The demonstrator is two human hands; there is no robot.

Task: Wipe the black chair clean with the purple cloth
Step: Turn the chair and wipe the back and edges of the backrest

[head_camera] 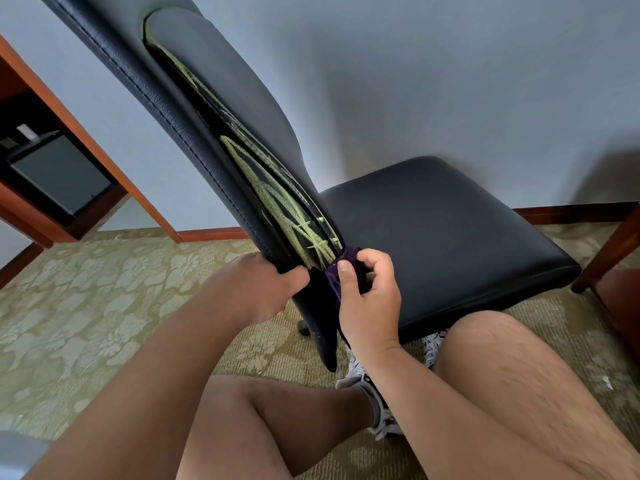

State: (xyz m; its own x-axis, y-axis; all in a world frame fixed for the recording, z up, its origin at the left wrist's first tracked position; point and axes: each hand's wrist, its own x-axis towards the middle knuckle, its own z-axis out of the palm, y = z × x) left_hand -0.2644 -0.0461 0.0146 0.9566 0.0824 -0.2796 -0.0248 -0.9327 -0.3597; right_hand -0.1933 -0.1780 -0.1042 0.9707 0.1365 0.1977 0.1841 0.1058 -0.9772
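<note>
Bare legs [512, 393] and 2 forearms fill the near edge of the view, and a white patterned shoe [375, 396] shows between them. The right grip [369, 292] pinches the bunched purple cloth [350, 258] between thumb and curled fingers, pressing it to the low end of the back of the black chair [433, 230]. Most of the cloth is hidden inside the hand. Just left of it, the left grip [273, 285] has its fingers curled round the near edge of the backrest [194, 109].

Yellow-green scribbles [277, 199] run up the back panel from the cloth toward the far left. The panel is seen almost edge-on, so their full spread cannot be made out. The top of the backrest is cut off by the frame.

The seat reaches right and far, close to the pale wall [467, 81]. Below it only 1 castor [304, 328] shows, and the rest of the base is hidden.

Open patterned carpet [86, 289] lies to the left. Beyond it stands a wooden cabinet [79, 129] with a dark box [59, 174] inside. At the right edge, a wooden leg [609, 258] stands close to the corner of the seat.
</note>
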